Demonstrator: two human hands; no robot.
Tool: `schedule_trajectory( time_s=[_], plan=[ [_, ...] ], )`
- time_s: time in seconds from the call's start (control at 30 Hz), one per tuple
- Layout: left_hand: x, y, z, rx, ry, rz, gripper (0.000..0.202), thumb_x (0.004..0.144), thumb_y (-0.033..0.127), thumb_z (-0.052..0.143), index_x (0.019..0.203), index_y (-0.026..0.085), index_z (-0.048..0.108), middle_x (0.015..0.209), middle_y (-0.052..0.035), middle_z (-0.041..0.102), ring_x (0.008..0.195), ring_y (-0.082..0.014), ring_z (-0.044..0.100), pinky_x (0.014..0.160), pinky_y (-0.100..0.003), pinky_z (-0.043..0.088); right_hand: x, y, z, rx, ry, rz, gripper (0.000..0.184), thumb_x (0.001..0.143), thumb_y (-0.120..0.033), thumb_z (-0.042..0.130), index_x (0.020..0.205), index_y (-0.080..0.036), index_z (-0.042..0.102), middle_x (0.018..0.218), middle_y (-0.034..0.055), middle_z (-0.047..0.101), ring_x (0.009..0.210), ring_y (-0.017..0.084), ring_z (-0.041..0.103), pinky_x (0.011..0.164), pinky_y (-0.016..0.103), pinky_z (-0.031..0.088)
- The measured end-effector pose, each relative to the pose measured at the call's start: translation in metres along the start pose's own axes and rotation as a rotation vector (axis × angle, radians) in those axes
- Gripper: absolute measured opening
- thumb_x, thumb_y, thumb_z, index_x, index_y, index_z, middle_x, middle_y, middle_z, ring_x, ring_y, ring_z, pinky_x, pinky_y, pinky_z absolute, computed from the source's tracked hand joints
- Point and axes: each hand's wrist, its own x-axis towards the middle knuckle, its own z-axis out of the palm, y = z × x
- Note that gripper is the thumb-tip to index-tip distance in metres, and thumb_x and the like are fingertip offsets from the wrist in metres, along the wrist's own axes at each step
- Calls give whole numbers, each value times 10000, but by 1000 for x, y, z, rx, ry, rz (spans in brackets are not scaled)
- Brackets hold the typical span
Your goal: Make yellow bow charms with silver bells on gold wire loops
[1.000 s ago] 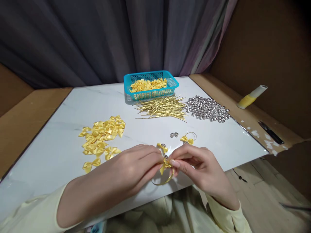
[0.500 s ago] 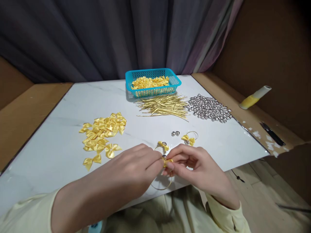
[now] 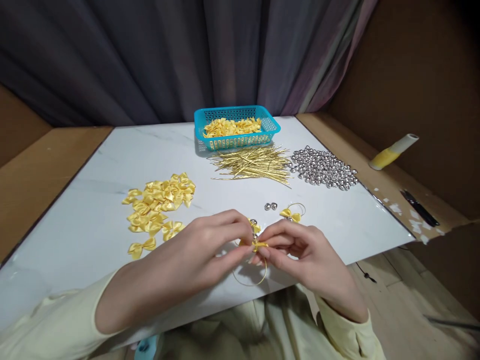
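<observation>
Between my two hands, near the table's front edge, is a yellow ribbon bow (image 3: 258, 245) on a loop of gold cord (image 3: 250, 285). My left hand (image 3: 204, 250) is closed, its thumb and fingers pinching the bow's left side. From the right, my right hand (image 3: 300, 250) pinches the bow's other side. A small silver bell shows just above the bow, partly hidden by fingers. Just behind lies another bow with a bell (image 3: 254, 224), half covered by my left fingers. A bow on a looped cord (image 3: 290, 215) rests beyond my right hand.
Loose yellow bows (image 3: 161, 200) lie at left. Gold cords (image 3: 255, 164) are heaped before a blue basket (image 3: 275, 127) of bows. Silver bells (image 3: 324, 169) are piled at right, with two bells (image 3: 270, 206) apart. A black knife (image 3: 420, 207) and a yellow-white roll (image 3: 393, 151) are further right.
My left hand has turned and its fingers have shifted up, showing the thumb against the bow. The cord loop has risen slightly. My right hand keeps its pinch.
</observation>
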Motion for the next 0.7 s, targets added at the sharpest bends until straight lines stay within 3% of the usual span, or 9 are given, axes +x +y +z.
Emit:
schedule_trajectory(
  time_s=[0.07,0.17,0.3,0.43,0.57,0.63,0.7],
  plan=[
    [1,-2,-1,-20,13,-89,51,932,260,544,912,233,582,910,45,622,812,-95,590,709,-191,425,0,0,0,41,13,15,102,829,-230,679,898,-166,639,784,52,756,741,154,732,669,227,573],
    [1,-3,-1,-30,38,-196,171,905,398,581,934,238,529,852,65,613,754,-95,576,643,-192,410,0,0,0,94,21,27,103,819,-231,694,883,-174,636,769,40,753,713,140,726,664,219,571],
    [4,-2,-5,-22,-44,-202,259,975,409,445,836,230,570,731,73,595,654,-85,552,609,-206,380,2,1,0,147,16,17,101,820,-225,695,881,-182,627,757,27,752,719,135,728,687,223,569],
    [8,-2,-9,1,-104,-126,258,994,333,423,850,226,607,707,75,600,627,-67,549,591,-195,369,1,3,0,160,6,46,119,820,-246,697,889,-185,621,757,29,752,715,142,728,683,240,557],
    [5,0,-10,63,-2,53,90,961,233,502,1027,226,562,885,49,627,771,-72,586,681,-182,407,2,3,-1,165,-7,89,140,809,-259,706,882,-185,611,749,30,750,704,142,724,655,231,542],
    [3,3,-10,198,36,157,127,923,251,561,1046,221,560,1031,-2,604,935,-134,570,792,-248,410,3,2,-2,160,-18,111,143,808,-255,705,884,-183,608,735,29,746,697,142,722,644,227,538],
    [0,6,-9,354,45,208,114,875,276,618,968,217,589,1058,-26,590,1002,-204,532,824,-332,389,3,2,-2,157,-28,129,140,808,-245,702,883,-181,604,724,27,742,695,143,720,645,229,539]
  ],
)
